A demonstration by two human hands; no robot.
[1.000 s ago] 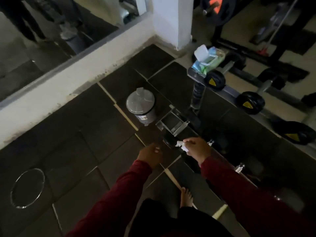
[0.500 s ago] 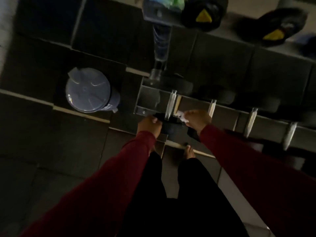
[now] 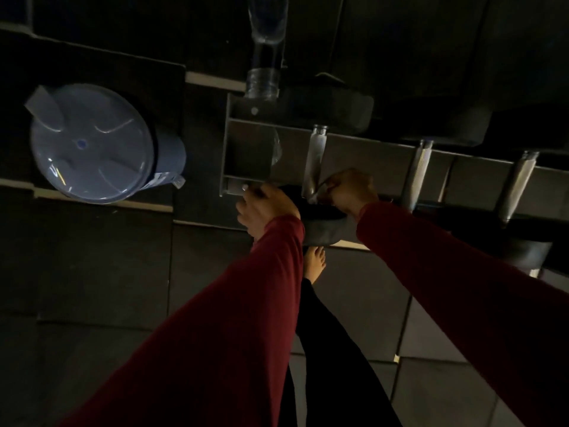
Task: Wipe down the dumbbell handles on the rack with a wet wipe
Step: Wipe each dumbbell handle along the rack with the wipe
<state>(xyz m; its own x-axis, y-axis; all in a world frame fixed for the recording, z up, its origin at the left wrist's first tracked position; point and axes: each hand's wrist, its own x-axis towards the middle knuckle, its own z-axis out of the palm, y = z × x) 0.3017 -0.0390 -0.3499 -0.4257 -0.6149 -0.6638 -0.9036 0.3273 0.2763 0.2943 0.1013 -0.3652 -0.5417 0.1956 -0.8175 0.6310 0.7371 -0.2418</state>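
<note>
The right hand (image 3: 349,191) pinches a small white wet wipe (image 3: 317,195) against the near end of the first shiny dumbbell handle (image 3: 314,158) on the rack (image 3: 369,149). The left hand (image 3: 266,208) grips the black dumbbell end (image 3: 320,223) beside it, and a round bin (image 3: 89,143) stands at nine o'clock.

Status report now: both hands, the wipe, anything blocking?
Left hand grips black dumbbell head. Right hand pinches white wet wipe at first knurled steel handle. Nothing blocking.
</note>
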